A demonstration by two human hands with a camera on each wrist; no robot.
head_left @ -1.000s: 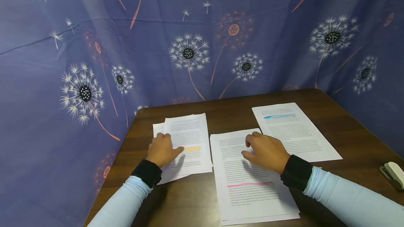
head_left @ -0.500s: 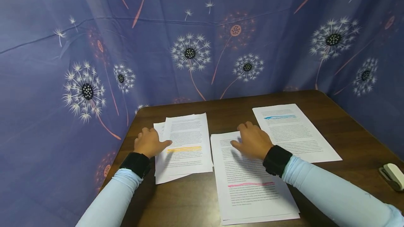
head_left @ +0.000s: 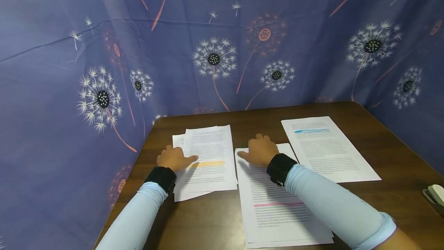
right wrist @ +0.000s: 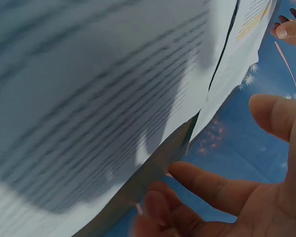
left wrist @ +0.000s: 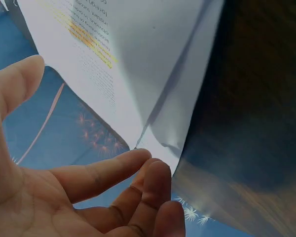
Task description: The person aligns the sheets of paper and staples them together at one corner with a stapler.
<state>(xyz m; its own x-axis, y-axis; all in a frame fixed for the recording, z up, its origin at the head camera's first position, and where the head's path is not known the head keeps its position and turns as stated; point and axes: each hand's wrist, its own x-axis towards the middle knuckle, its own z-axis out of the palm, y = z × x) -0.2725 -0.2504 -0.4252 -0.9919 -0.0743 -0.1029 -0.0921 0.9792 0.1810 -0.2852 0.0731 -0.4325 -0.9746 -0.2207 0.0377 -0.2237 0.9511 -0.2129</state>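
My left hand (head_left: 175, 158) is over the left edge of a printed sheet with yellow highlighting (head_left: 209, 176), thumb spread from the fingers. Another white sheet (head_left: 178, 141) sticks out from under that page. In the left wrist view, the left fingertips (left wrist: 158, 173) are right at the paper's corner. My right hand (head_left: 261, 150) hovers at the far end of a paper stack with a pink-marked line (head_left: 277, 205), its forearm crossing above. The right wrist view shows the thumb apart and the fingers (right wrist: 202, 185) loosely bent, with nothing between them.
A printed page with a blue mark (head_left: 322, 157) lies at the back right. On the right edge of view is a white-and-grey stapler-like object (head_left: 436, 195). All rest on a dark brown wooden table (head_left: 204, 219), with a blue dandelion-print curtain (head_left: 173, 57) behind.
The right hand has moved left and slightly away over the pink-marked stack to its far edge. The left hand went left, then partly back right. The papers lie as before.
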